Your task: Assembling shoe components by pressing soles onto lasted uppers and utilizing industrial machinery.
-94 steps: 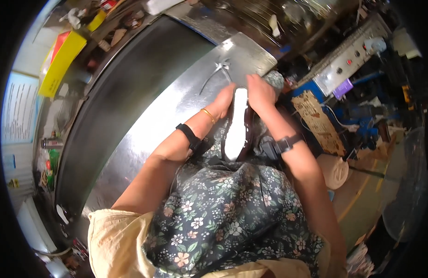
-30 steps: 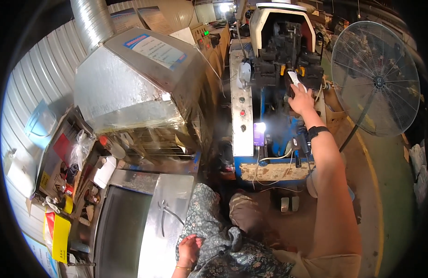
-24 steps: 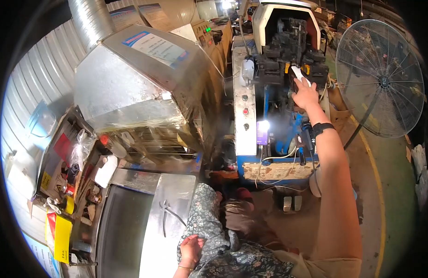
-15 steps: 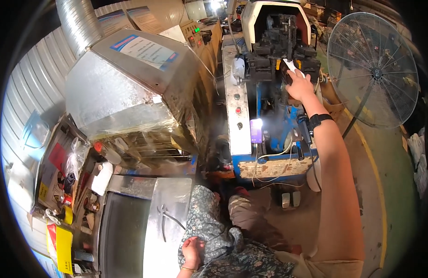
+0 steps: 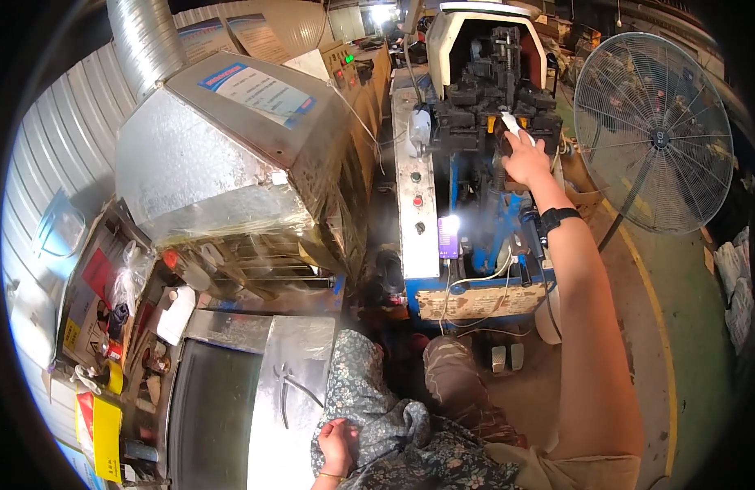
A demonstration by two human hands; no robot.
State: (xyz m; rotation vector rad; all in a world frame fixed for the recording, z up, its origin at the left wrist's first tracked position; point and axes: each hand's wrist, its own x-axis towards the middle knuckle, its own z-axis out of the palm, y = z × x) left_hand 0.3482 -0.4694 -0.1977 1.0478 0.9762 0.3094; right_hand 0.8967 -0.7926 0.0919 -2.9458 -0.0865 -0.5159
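Note:
My right hand [image 5: 526, 162] reaches out to the black metal machine head [image 5: 496, 110], a dark watch on its wrist. Its fingers are closed on a small white piece [image 5: 511, 123], whose kind I cannot make out. That piece lies against the front of the head, beside small yellow parts [image 5: 492, 124]. Low in the picture, my left hand [image 5: 335, 447] rests on the floral apron [image 5: 365, 392] over my lap. Its fingers are curled together, and nothing shows in them.
Left of the machine stands a sheet-metal hood [image 5: 206, 155] above a dark conveyor belt [image 5: 210, 408]. A control panel [image 5: 418, 188] with buttons flanks the machine. A lit phone [image 5: 449, 237] sits below the head. Foot pedals [image 5: 498, 359] are on the floor; a large fan [image 5: 657, 139] stands right.
The view has shifted a little. My right hand and the white piece stay at the machine head, with the fingers slightly rearranged. My left hand has hardly moved.

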